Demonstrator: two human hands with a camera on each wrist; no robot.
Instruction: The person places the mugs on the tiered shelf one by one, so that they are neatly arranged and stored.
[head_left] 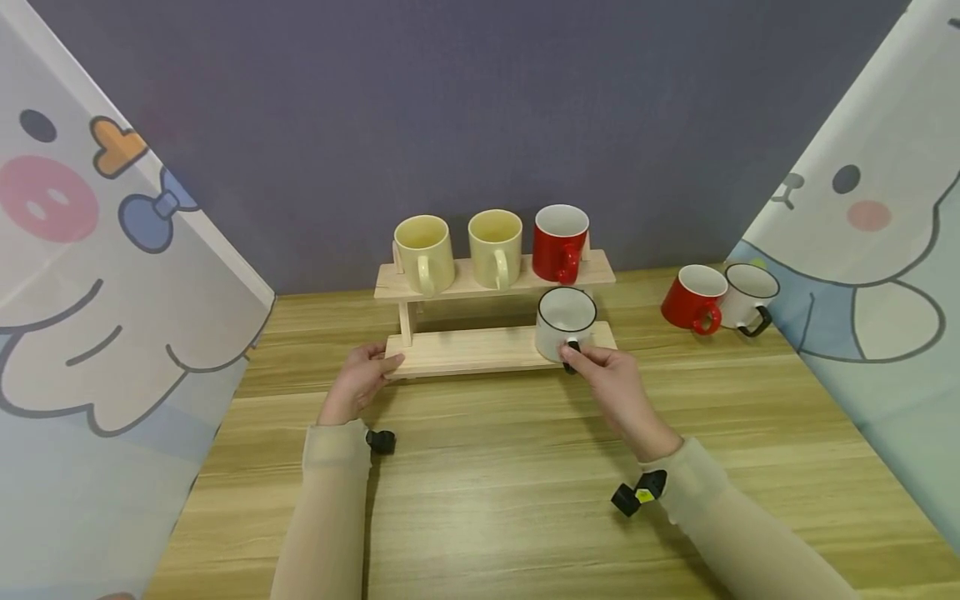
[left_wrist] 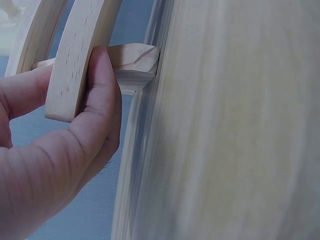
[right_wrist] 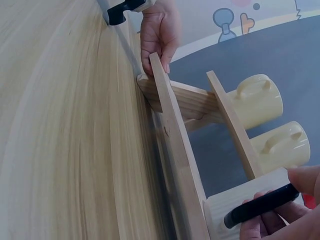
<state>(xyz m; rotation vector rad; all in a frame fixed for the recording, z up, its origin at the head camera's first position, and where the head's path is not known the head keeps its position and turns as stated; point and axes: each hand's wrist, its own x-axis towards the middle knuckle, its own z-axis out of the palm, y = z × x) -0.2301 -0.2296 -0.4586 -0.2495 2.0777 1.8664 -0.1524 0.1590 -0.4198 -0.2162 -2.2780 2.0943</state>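
Wooden table bearing a two-tier rack: left hand grips the lower shelf's 9 o'clock end, right hand pinches the white mug's black handle at 3 o'clock; best released level, rack steadied.

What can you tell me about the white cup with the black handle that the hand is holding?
The white cup looks like glossy ceramic, with a thin dark line round its rim and a black handle. It stands upright, mouth up, and looks empty. It sits at the right end of the lower board of the wooden rack, just below the red cup on the upper board. Its handle points toward the person, and the right hand pinches that handle with its fingertips. In the right wrist view only the black handle shows between the fingers.
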